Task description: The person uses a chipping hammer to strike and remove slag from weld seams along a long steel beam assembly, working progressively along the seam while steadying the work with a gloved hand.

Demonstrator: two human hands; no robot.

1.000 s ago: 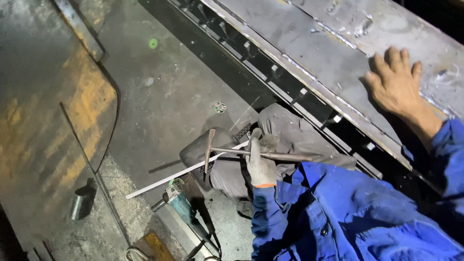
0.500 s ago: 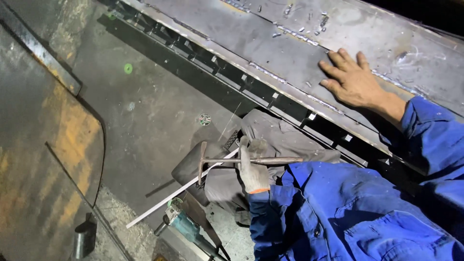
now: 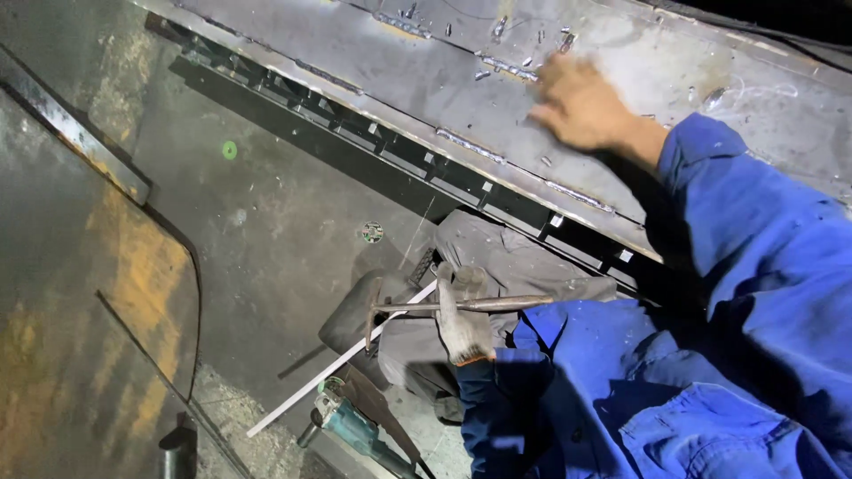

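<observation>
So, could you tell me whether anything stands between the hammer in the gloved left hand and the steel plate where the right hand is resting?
Nothing visible does. The left hand grips the chipping hammer below the plate's edge; the right hand lies on the steel plate, with open space between them.

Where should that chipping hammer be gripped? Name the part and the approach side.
Grip the chipping hammer on its long thin shaft, probably at the end away from the head, about where the gloved left hand wraps it now. It lies roughly level with the head pointing left, so come from the right, fingers closing across the shaft.
</observation>
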